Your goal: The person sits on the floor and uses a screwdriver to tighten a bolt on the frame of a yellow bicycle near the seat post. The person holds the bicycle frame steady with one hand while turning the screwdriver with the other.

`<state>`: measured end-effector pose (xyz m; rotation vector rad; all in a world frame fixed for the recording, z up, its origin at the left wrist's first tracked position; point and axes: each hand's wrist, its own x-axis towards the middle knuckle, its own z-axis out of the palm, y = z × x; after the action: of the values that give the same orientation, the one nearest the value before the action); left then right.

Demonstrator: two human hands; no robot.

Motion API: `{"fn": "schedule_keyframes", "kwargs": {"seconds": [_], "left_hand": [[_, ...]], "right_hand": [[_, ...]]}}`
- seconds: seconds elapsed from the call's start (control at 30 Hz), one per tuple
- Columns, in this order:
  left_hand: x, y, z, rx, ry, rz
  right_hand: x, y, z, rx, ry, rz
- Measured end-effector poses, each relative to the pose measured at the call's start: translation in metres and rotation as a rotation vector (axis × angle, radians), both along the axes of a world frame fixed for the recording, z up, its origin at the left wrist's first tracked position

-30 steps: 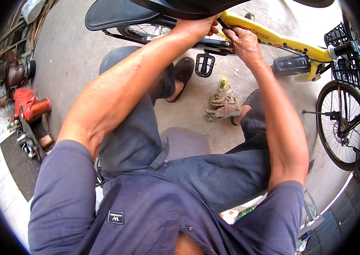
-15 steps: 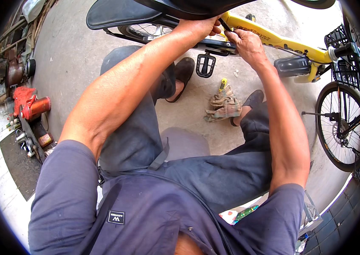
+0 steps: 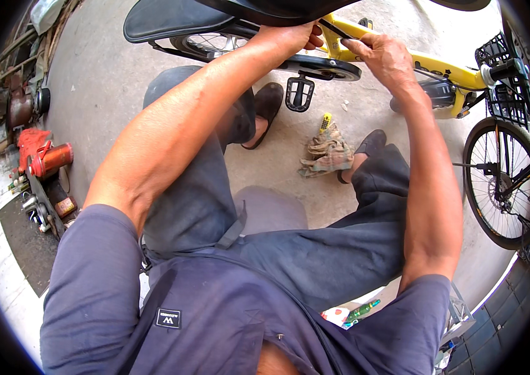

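A yellow electric bicycle (image 3: 445, 69) stands crosswise at the top, with a black saddle (image 3: 259, 7) partly over my left hand. My left hand (image 3: 293, 40) is close under that saddle, fingers curled beside the yellow frame; what they hold is hidden. My right hand (image 3: 390, 59) pinches the end of a thin black cable (image 3: 334, 27), which slants across the frame from beneath the saddle. Below the hands are the black chain guard (image 3: 324, 67) and a pedal (image 3: 299, 94). A padded black rear seat (image 3: 171, 24) extends to the left.
Work gloves (image 3: 327, 153) and a yellow tool handle (image 3: 325, 122) lie on the floor between my feet. A second bicycle's wheel (image 3: 502, 182) stands at right. At left are a red jack-like tool (image 3: 52, 159) and a dark board (image 3: 18, 240) bearing metal parts.
My right hand has moved right and slightly up, and more of the black cable shows stretched between the hands. My left hand has shifted only slightly left.
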<state>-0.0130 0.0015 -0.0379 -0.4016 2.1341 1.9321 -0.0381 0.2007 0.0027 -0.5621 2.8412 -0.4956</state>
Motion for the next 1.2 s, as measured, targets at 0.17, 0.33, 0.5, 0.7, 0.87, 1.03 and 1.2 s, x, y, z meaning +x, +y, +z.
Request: {"fn": "schedule_keyframes", "kwargs": {"seconds": [0.17,0.33,0.5,0.7,0.87,1.03,1.2], "left_hand": [[0.001,-0.003,0.0,0.016,-0.002,0.006],[0.002,0.002,0.004,0.062,-0.03,0.025],[-0.001,-0.003,-0.007,0.118,-0.09,0.033],[0.005,0.003,0.01,0.092,-0.126,0.058],[0.009,0.006,0.024,0.051,-0.13,0.065],[0.009,0.003,0.022,0.039,-0.159,0.039],[0.009,0.004,0.021,0.022,-0.151,0.022]], "right_hand": [[0.003,0.0,0.024,0.042,0.043,-0.016],[0.004,0.001,0.036,0.075,0.15,-0.005],[0.003,-0.001,0.032,0.054,0.298,0.048],[0.005,-0.002,0.035,0.096,0.266,0.037],[0.004,0.0,0.031,0.073,0.239,0.025],[0.002,0.002,0.026,0.034,0.247,0.025],[-0.001,0.004,0.023,0.033,0.26,0.029]]}}
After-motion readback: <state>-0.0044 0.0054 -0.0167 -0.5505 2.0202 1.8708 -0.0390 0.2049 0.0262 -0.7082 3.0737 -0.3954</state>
